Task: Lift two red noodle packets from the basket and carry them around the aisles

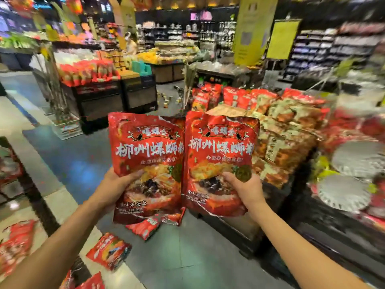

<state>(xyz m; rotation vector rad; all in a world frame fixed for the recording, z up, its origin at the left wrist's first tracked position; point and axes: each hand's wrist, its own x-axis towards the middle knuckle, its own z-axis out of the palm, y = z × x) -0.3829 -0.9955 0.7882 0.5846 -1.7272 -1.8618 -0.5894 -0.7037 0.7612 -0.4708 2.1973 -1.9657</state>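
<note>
Two red noodle packets are held upright, side by side, at the centre of the view. The left packet (146, 163) is gripped at its lower left edge by the left hand (116, 187), thumb laid across the front. The right packet (218, 163) is gripped at its lower right edge by the right hand (244, 187), thumb likewise on the front. The two packets touch along their inner edges.

On the floor (187, 257), three loose red packets are counted near 6 o'clock: one (145, 228) directly below the left packet, one (108, 251) at 7 o'clock, and one (93, 281) at the bottom edge. A display stand (281, 142) stacked with packets stands at 3 o'clock.
</note>
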